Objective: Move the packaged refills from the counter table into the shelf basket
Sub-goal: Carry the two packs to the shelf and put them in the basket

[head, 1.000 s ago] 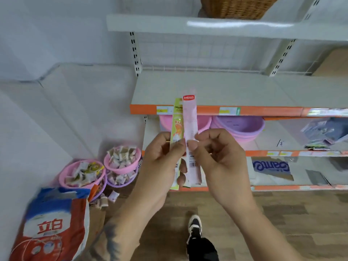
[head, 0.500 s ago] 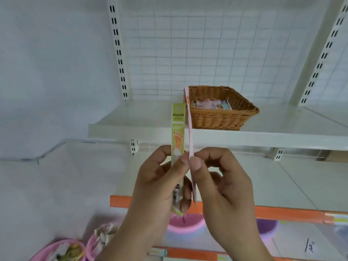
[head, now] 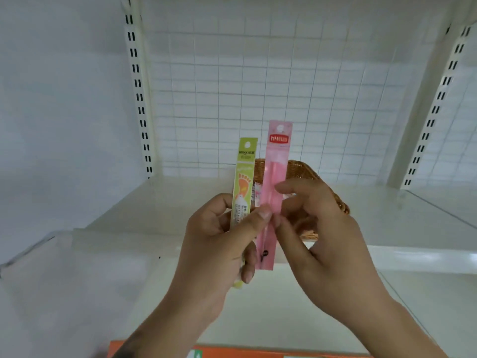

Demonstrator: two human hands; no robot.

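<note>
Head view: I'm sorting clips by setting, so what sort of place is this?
Probably a shop aisle: white slotted shelf uprights, a wire grid back panel, and hang-hole retail packs, green pack and pink pack.

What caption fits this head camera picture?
Two hands hold green and pink refills before a basket.
</note>
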